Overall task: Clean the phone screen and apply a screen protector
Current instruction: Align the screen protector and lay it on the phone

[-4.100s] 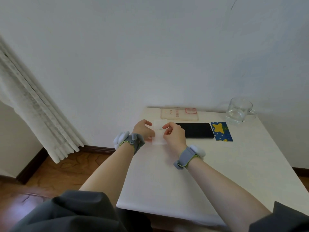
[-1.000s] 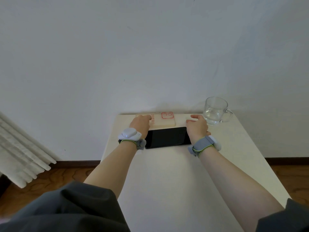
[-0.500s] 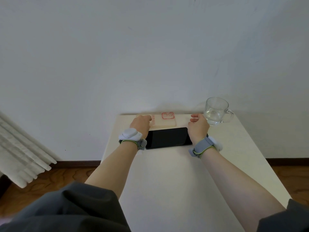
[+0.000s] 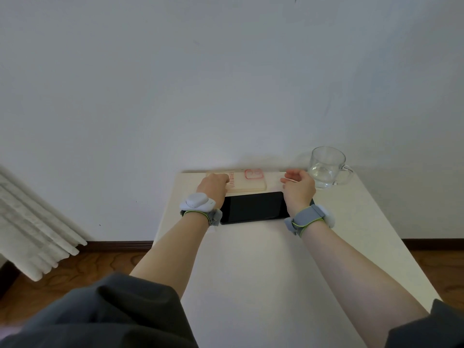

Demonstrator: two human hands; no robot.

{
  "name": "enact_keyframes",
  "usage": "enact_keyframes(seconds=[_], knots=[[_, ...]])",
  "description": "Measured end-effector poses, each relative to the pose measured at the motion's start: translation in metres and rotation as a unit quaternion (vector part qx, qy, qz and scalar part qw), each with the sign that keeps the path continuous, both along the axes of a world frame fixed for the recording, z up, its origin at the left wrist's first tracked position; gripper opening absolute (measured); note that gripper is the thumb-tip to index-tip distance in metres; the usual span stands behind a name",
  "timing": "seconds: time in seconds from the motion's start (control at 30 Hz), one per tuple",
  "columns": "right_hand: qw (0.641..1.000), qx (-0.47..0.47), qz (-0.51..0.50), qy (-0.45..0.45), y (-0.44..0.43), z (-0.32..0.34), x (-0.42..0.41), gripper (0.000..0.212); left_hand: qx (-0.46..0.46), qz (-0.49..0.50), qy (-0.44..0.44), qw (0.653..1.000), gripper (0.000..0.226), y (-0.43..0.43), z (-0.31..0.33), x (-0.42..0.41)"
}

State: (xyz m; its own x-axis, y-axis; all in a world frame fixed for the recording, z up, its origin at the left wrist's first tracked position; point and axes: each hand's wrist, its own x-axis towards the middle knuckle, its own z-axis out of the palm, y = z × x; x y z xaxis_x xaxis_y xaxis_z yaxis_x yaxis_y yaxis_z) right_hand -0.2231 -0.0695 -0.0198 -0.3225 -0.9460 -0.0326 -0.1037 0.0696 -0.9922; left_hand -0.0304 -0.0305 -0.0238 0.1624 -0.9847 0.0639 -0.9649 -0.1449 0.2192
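Note:
A black phone (image 4: 253,207) lies screen up across the far part of the white table (image 4: 263,272). Just behind it, against the wall, lies a flat cream package with red print (image 4: 248,183). My left hand (image 4: 213,188) rests on the left end of that package, its fingertips hidden. My right hand (image 4: 298,188) hovers past the phone's right end, with fingers loosely curled and thumb apart. A thin pale strip shows at its fingertips; I cannot tell if the hand touches it.
A clear glass mug (image 4: 326,168) with a little water stands at the table's back right corner, close to my right hand. A white curtain (image 4: 30,234) hangs at the left over the wooden floor. The wall runs directly behind the table.
Four seconds ago both hands held a white sheet left of the phone. Since then they moved to the phone's two ends. In the last second the right hand lifted slightly and spread its thumb.

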Motion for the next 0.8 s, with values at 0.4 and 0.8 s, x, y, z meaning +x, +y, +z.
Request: enact_keyframes(seconds=[0.4,0.8], knots=[[0.999,-0.035,0.019,-0.028,0.0034,0.0009,-0.0027,0.021,0.001,-0.004,0.002,1.0,0.028,0.0012,0.0,0.0011],[0.987,-0.083,0.065,0.122,-0.0023,-0.0026,-0.0055,0.018,0.002,-0.003,0.004,1.0,0.028,0.0042,0.0039,-0.0006]])
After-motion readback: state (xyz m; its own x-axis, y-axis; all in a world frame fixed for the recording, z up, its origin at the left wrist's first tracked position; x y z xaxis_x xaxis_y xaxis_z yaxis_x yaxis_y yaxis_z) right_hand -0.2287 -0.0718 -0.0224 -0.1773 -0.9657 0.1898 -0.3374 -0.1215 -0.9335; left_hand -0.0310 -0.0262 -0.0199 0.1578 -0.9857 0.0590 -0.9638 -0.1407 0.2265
